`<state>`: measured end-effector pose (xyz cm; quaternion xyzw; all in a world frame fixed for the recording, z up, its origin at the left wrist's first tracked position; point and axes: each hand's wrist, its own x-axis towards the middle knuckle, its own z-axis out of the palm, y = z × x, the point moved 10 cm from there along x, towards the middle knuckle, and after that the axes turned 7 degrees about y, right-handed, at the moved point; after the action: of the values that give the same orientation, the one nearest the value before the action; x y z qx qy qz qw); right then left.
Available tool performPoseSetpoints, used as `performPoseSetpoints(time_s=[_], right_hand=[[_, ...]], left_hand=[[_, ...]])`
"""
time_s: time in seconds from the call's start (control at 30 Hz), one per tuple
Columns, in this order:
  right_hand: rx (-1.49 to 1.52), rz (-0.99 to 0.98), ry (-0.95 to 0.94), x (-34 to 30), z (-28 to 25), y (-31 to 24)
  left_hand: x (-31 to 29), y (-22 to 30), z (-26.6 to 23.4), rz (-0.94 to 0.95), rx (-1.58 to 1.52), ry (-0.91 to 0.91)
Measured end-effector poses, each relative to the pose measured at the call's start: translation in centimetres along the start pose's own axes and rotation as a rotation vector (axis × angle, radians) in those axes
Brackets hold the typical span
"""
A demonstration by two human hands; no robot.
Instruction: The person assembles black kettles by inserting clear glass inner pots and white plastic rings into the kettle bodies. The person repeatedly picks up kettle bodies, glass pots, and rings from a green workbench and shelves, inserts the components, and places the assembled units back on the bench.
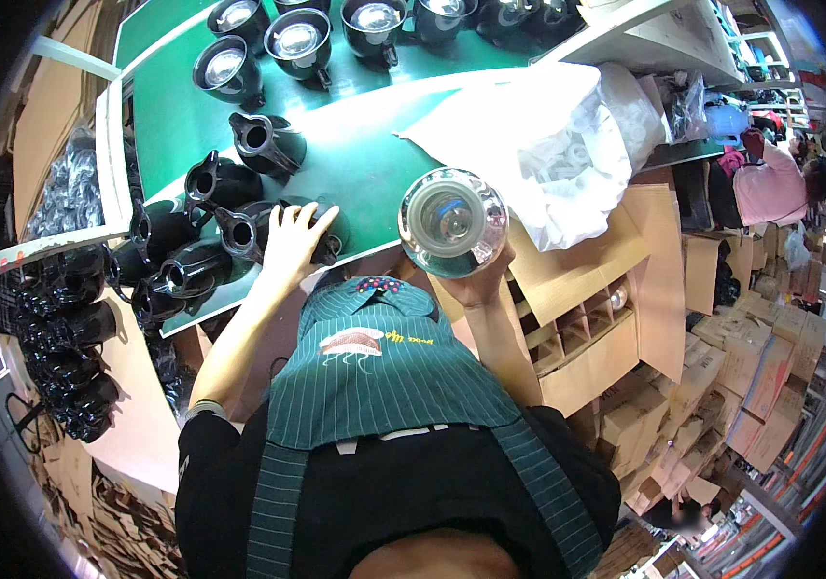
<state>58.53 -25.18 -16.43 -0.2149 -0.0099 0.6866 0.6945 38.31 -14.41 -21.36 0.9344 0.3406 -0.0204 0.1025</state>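
Note:
My right hand (478, 282) holds up a mirrored glass flask liner (490, 207) by its underside, its round mouth facing up toward me. The lower part of that hand's grip is hidden behind the liner. On the green tabletop (364, 183), my left hand (292, 239) curls its fingers over a black jug body (249, 230) lying on its side near the front edge. Several more such bodies lie around it, among them one with a spout (263, 138) just beyond. Farther back stand black jugs (299, 46) with shiny liners inside.
A white plastic bag (587, 198) of small pale parts sits right of the liner. Below it stands an open cardboard box (587, 333) with dividers. Black jug parts (65, 338) are heaped at left. Stacked cartons (751, 357) and a person in pink (770, 183) are at far right.

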Motion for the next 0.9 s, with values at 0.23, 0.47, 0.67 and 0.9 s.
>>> performPoseSetpoints(time_s=[0.23, 0.47, 0.67, 0.9], right_hand=[[0.157, 0.006, -0.028, -0.4, -1.3, 0.7], [0.088, 0.011, 0.127, -1.0, -2.3, 1.3], [-0.177, -0.104, 0.198, -1.2, -3.4, 0.6], [-0.223, 0.015, 0.152, 1.1, -0.3, 5.2]], left_hand=[[1.0, -1.0, 0.2, 0.099, -0.095, -0.029], [0.9, -1.3, -6.3, -0.031, -0.371, 0.181], [-4.1, -8.1, -25.6, -0.139, -0.911, 0.612], [-2.1, -0.3, -30.3, 0.188, -0.768, 0.560]])
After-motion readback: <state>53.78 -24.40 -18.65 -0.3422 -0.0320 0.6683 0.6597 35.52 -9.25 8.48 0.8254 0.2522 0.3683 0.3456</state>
